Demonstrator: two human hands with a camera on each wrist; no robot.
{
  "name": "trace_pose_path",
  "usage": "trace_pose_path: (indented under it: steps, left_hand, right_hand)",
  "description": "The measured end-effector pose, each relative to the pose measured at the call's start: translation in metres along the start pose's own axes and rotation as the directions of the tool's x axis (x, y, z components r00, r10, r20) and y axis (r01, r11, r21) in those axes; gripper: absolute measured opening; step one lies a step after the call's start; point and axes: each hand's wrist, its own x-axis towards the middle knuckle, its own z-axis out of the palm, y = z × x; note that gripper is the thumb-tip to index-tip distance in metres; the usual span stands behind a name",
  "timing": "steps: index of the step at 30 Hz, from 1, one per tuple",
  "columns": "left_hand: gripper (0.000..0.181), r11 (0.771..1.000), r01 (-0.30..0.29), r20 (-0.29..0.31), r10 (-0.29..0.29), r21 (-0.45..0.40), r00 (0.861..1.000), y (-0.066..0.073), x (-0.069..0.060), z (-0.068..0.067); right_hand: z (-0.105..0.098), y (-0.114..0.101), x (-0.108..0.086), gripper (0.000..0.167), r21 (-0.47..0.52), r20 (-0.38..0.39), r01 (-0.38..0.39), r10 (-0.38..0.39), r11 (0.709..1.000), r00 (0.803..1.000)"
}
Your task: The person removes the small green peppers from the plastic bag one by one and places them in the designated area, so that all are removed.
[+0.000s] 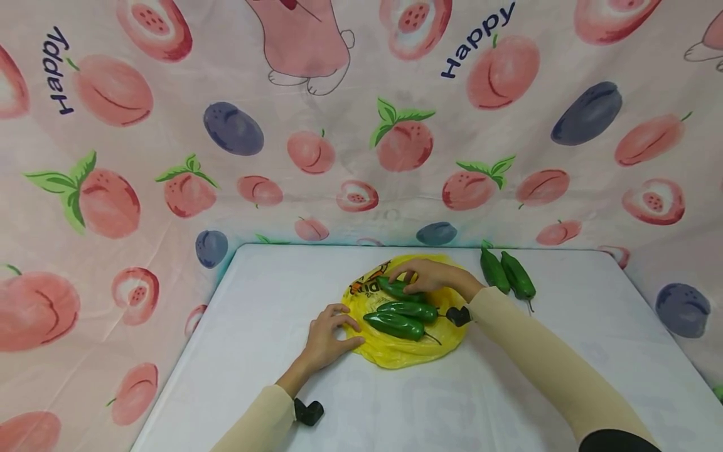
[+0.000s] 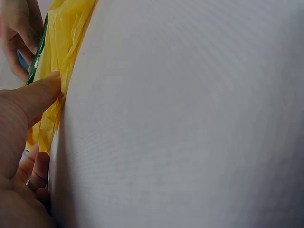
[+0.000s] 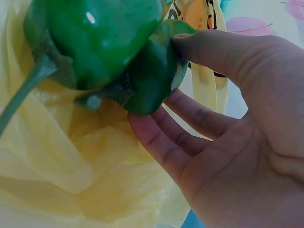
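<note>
A yellow plastic bag (image 1: 390, 359) lies flattened on the table, with dark printing near its far left edge. Two glossy green chili peppers (image 1: 394, 326) rest side by side on it, stems to the right. Just beyond them my right hand (image 1: 432, 276) holds a third green pepper (image 3: 154, 71) over the bag, thumb on top and fingers beneath, as the right wrist view shows. At the bag's left edge, my left hand (image 1: 326, 339) pinches the plastic; in the left wrist view the thumb (image 2: 45, 92) presses on it, with the other fingers partly hidden.
Two more green peppers (image 1: 511, 276) lie on the white table (image 1: 271, 282) toward its far right edge, past my right wrist. A fruit-printed cloth (image 1: 350, 144) hangs behind and beside the table. Black wrist straps (image 1: 309, 412) sit on both sleeves.
</note>
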Motion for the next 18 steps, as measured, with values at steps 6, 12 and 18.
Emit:
trace_pose_path:
  steps: [6,12,18]
  left_hand:
    - [0.017,1.000,-0.019,0.001,0.019,0.015,1.000,0.000,0.000,0.001]
    - [0.016,1.000,-0.009,0.003,0.009,0.016,1.000,0.000,0.001,0.001]
    - [0.016,1.000,-0.006,0.004,0.006,0.011,1.000,0.000,0.001,0.000]
  right_hand:
    - [-0.005,-0.003,-0.001,0.037,-0.077,0.020,-0.035,0.036,0.996,0.999]
    - [-0.011,-0.010,-0.007,0.037,-0.143,0.031,-0.055,0.061,0.988,0.998]
    - [-0.017,-0.014,-0.014,0.038,-0.144,0.029,-0.020,0.025,0.989,0.999]
